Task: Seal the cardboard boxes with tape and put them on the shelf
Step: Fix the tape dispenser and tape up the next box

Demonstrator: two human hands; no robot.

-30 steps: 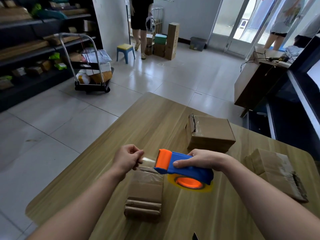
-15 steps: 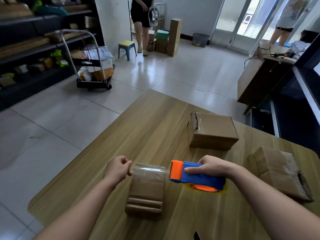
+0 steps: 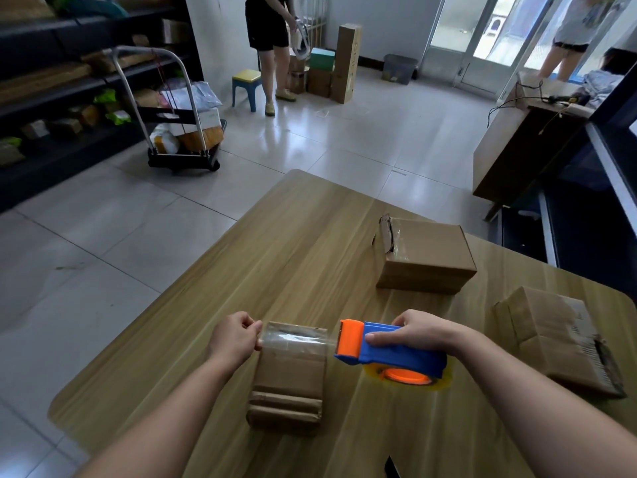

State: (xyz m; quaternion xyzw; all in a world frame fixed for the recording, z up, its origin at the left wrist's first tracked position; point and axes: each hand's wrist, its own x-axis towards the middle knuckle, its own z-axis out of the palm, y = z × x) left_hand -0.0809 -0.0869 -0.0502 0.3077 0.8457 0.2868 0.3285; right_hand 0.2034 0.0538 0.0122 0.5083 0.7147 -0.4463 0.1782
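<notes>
Tape (image 3: pixel 296 341) stretches clear and taut between the two hands, just above the far end of a small cardboard box (image 3: pixel 287 377) lying on the wooden table (image 3: pixel 275 243). The left hand (image 3: pixel 234 339) is clenched, pinching the free end of the strip at the box's left side. The right hand (image 3: pixel 418 331) grasps the blue tape dispenser (image 3: pixel 396 353) from above, thumb along its near side, its orange head pointing left toward the box and the orange roll core showing underneath, close over the tabletop.

Farther along the table, to the right, sits a second cardboard box (image 3: pixel 425 258), already shiny with tape across its left end. A third box (image 3: pixel 558 336) lies near the right edge, tilted, with a dark ragged end facing the near side.

Beyond the table, on the tiled floor at the left, a hand cart (image 3: pixel 182 132) loaded with parcels stands beside dark shelves (image 3: pixel 51 98) holding packages. A person in black (image 3: pixel 270 46) stands by a small blue stool (image 3: pixel 245 86) and stacked cartons (image 3: pixel 344 63) at the far wall.
</notes>
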